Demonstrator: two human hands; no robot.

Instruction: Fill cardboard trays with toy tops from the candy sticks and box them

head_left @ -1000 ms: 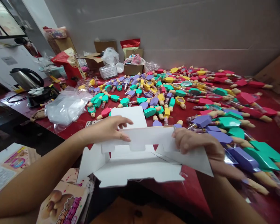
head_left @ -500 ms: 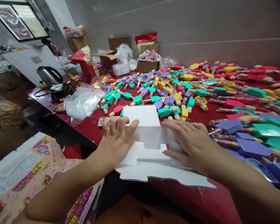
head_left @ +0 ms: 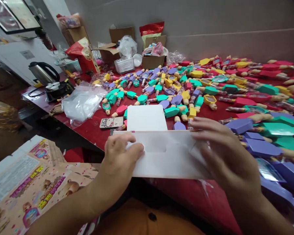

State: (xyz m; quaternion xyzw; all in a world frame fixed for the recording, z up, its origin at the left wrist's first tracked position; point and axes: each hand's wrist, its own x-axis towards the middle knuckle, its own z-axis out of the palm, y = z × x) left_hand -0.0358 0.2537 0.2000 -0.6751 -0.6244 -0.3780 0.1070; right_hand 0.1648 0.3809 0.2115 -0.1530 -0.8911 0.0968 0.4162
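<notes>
Left hand (head_left: 122, 156) is curled around the left end of the one white box (head_left: 171, 161), its thumb pressed on the panel beside a cut; I read that as a grip. On the right, the other hand (head_left: 231, 156) has its fingers spread over the box's right end, too blurred for me to tell whether they touch, and it hides that corner. I have the box centred at the near edge of the red table (head_left: 98, 135), one rounded flap (head_left: 147, 118) upright behind it.

Lower left, I see printed cartons (head_left: 26, 189) piled flat, partly behind the left forearm; their layers are too tight to count. One cartoon-printed case (head_left: 111, 123) lies just past the box's left corner. Beyond, dozens of plastic pieces (head_left: 171, 112) in green, purple, yellow and red crowd up close behind the box and past the right hand, overlapping too much for me to number.

Farther left I count one heap of clear bags (head_left: 82, 101) and one kettle (head_left: 44, 72). At the back stand one clear basket (head_left: 124, 65), one white bowl (head_left: 137, 60), two red bags (head_left: 82, 56) and, before the grey wall (head_left: 210, 16), two open cardboard boxes (head_left: 154, 62).
</notes>
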